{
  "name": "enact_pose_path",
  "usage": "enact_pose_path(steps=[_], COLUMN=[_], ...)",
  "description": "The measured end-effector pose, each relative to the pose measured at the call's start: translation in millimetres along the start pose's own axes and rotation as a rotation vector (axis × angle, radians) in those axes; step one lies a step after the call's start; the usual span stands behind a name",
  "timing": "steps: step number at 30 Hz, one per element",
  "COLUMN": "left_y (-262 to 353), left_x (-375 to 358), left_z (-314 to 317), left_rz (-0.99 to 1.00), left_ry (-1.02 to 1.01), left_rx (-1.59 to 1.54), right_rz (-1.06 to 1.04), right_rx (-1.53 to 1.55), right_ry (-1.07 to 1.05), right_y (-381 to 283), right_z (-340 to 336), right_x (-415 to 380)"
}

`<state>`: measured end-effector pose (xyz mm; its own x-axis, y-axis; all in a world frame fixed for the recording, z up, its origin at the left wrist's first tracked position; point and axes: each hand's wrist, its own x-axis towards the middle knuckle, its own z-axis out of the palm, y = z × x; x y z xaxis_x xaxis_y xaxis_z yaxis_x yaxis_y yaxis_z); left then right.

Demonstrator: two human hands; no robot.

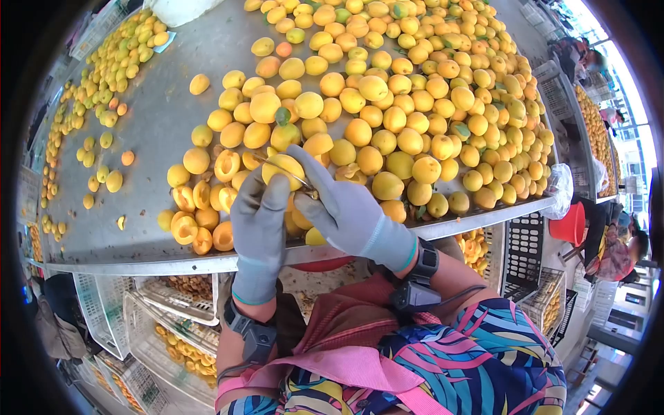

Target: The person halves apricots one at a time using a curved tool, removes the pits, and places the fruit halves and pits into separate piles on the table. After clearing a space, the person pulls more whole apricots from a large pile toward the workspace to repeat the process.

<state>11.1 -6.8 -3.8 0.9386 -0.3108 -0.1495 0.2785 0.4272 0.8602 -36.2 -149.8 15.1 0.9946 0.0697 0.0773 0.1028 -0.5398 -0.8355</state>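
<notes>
My left hand [259,232], in a grey glove, pinches a yellow apricot [282,168] just above the table's near edge. A thin curved metal blade, seemingly a small knife [304,184], lies across that fruit. My gloved right hand [349,214] grips the knife's near end, with its index finger stretched along the far side of the apricot. Most of the handle is hidden by the fingers. To the left of my hands lie several halved apricots [185,229], pitted, their hollows showing. Whole apricots [411,142] are heaped beyond and to the right.
The metal table [149,173] carries another spread of greener apricots [114,76] at far left. Below its edge stand white crates [155,346] holding apricot halves and a black crate [523,252]. A red bucket [568,223] and other people are at right.
</notes>
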Motion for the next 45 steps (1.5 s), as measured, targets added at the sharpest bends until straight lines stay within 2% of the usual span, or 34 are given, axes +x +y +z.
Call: enact_pose_path(steps=[1,3,7,9,12,18,21,27,30,31,35,37,39,40,41,42,43,44,45], left_y=[3.2,11.9,11.3,4.3,1.4,2.6,7.8,-2.1,0.2,1.4,11.7,9.5,4.4,3.6,4.2,9.1,11.8,12.2,13.1], left_x=[-1.5,-4.9,-0.5,2.7,5.0,2.7,-3.7,-11.1,-6.8,-4.8,-1.7,3.5,8.6,9.4,8.8,8.0,7.1,6.0,4.8], left_z=[1.9,7.7,2.1,4.5,-2.4,-3.4,0.6,-10.9,-12.8,-12.5,-11.8,-23.0,-34.9,-38.0,-40.3,-37.5,-35.2,-34.3,-33.1], left_rz=[-0.002,0.219,0.214,0.248,0.162,0.228,0.181,0.187,0.099,0.038,0.004,0.297,0.299,0.304,0.309,0.225,0.137,0.128,0.127], left_ry=[0.004,-0.016,-0.013,-0.027,-0.020,-0.051,-0.054,-0.052,-0.064,-0.067,-0.129,-0.197,-0.125,-0.046,-0.041,-0.070,-0.100,-0.142,-0.150], left_rx=[0.000,0.375,0.416,0.223,0.276,0.321,0.348,0.385,0.323,0.245,0.270,0.943,0.969,0.994,0.999,0.722,0.446,0.395,0.397], right_rz=[0.000,0.004,0.001,-0.020,-0.060,0.018,-0.086,-0.007,-0.008,0.034,0.167,0.231,0.291,0.359,0.424,0.418,0.266,0.117,0.118], right_rx=[0.010,0.025,-0.025,-0.035,-0.025,0.020,0.103,0.218,0.191,0.246,0.327,0.353,0.378,0.516,0.656,0.663,0.457,0.247,0.248], right_ry=[-0.034,-0.063,-0.087,-0.074,-0.042,-0.151,-0.128,-0.139,-0.095,-0.098,-0.142,-0.156,-0.170,-0.179,-0.188,-0.186,-0.106,-0.024,-0.016], right_y=[1.3,1.0,2.8,4.9,3.9,-1.4,7.7,10.3,15.1,16.3,17.5,13.1,3.7,-3.1,-6.8,2.5,18.3,30.8,30.9], right_z=[-2.4,-2.8,-0.6,3.3,4.9,-4.6,-3.3,-10.0,-7.7,-8.0,-8.6,-8.7,-13.6,-20.0,-22.8,-17.5,-9.4,-4.2,-5.0], right_x=[-0.7,0.0,5.1,3.2,2.5,3.2,2.2,2.5,3.1,4.4,6.8,5.6,4.3,2.0,1.6,2.5,4.2,4.7,6.7])
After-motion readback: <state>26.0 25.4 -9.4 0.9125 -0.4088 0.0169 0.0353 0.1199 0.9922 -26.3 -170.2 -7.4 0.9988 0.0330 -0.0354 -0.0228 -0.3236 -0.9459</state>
